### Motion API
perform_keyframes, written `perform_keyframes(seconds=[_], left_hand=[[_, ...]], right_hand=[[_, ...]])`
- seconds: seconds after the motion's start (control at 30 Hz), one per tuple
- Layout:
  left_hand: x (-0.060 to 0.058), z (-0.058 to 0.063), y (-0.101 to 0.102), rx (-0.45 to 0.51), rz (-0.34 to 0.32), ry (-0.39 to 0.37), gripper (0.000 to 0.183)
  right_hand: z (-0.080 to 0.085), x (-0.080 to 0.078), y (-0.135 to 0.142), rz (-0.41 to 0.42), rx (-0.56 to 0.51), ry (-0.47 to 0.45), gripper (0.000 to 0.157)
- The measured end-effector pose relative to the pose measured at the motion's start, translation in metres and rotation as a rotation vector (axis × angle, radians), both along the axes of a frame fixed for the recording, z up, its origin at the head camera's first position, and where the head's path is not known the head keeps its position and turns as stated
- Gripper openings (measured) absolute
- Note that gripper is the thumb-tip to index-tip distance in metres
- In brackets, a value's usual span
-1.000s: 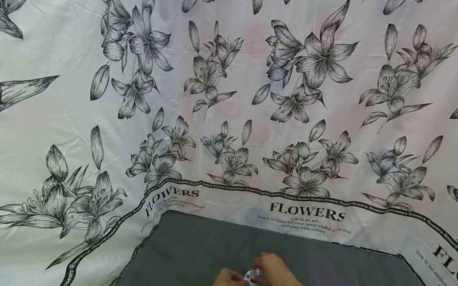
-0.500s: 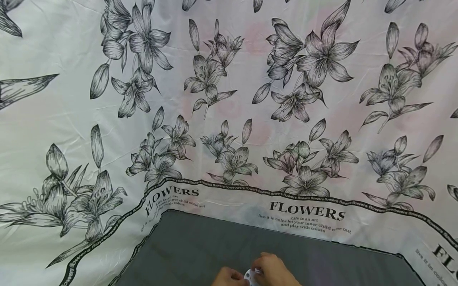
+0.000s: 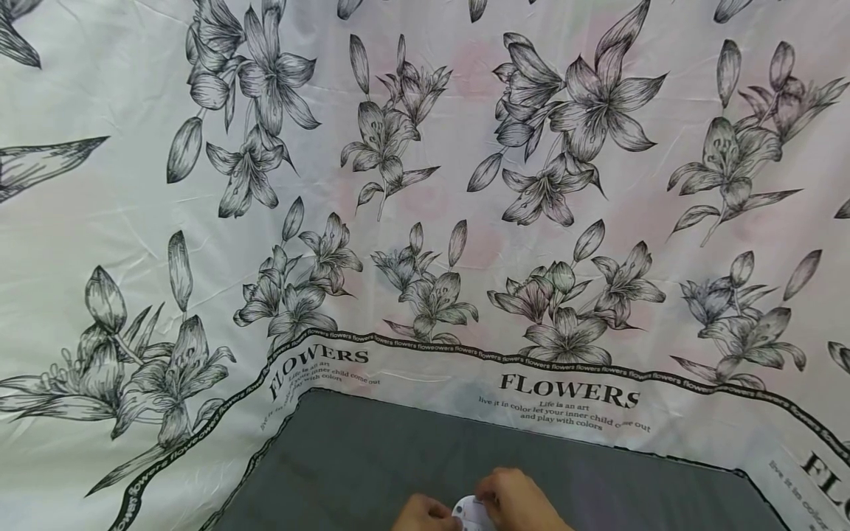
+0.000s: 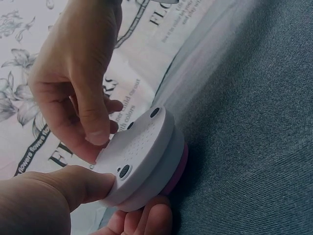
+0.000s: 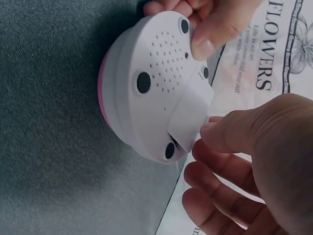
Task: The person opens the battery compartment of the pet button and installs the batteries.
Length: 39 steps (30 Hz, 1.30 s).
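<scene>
A round white plastic device (image 5: 156, 117) is held tilted, its underside showing a cluster of small holes (image 5: 167, 56) and several dark round feet (image 5: 143, 82). Its far rim is pink (image 5: 101, 88). My left hand (image 3: 422, 514) grips the edge, thumb on the underside and fingers curled below. On that underside a white cover (image 5: 192, 113) is tipped up at one end, leaving a narrow dark gap. My right hand (image 5: 259, 142) pinches the cover's outer edge between thumb and forefinger, the other fingers loosely curled.
Dark grey cloth (image 3: 372, 450) lies beneath the hands. Around it runs white sheeting (image 3: 425, 383) with printed lilies and FLOWERS lettering, spreading up across the back and the left side.
My right hand has shifted slightly right, and more of the device's white underside shows between the hands. The left hand keeps its grip in nearly the same place.
</scene>
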<state>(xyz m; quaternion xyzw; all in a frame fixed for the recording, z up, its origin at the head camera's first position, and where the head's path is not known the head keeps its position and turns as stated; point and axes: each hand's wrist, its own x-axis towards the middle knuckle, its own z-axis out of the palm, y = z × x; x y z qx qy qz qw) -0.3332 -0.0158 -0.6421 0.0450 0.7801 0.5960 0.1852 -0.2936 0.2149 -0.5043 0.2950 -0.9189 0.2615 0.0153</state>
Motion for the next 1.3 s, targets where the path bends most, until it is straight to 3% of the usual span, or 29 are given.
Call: perform_keyframes(seconds=[0.13, 0.2, 0.43, 0.53, 0.77, 0.97, 1.07, 1.3], left_hand=[[0.006, 0.009, 0.001, -0.006, 0.016, 0.002, 0.018], [0.005, 0.008, 0.001, -0.004, 0.017, 0.002, 0.018], [0.037, 0.067, 0.000, -0.066, 0.019, -0.037, 0.015], [0.035, 0.064, 0.000, -0.068, 0.006, -0.040, 0.016], [0.026, 0.042, 0.000, -0.018, -0.001, -0.011, 0.017], [0.030, 0.046, 0.002, -0.030, 0.012, -0.008, 0.016], [0.027, 0.040, 0.001, -0.011, 0.007, -0.016, 0.017], [0.002, 0.000, 0.000, 0.028, -0.033, -0.020, 0.021]], right_hand=[[-0.003, -0.001, -0.001, 0.003, -0.009, -0.022, 0.022], [-0.005, -0.001, -0.001, 0.003, -0.020, -0.026, 0.018], [-0.005, 0.000, -0.004, -0.005, -0.043, -0.023, 0.011], [-0.005, 0.001, -0.004, 0.001, -0.037, -0.010, 0.010], [-0.008, -0.001, -0.001, 0.021, -0.065, -0.006, 0.007], [-0.018, -0.007, 0.003, 0.051, -0.069, -0.019, 0.006], [-0.016, -0.005, 0.000, 0.003, -0.056, -0.067, 0.006], [-0.008, 0.002, -0.013, -0.221, 0.047, -0.173, 0.011]])
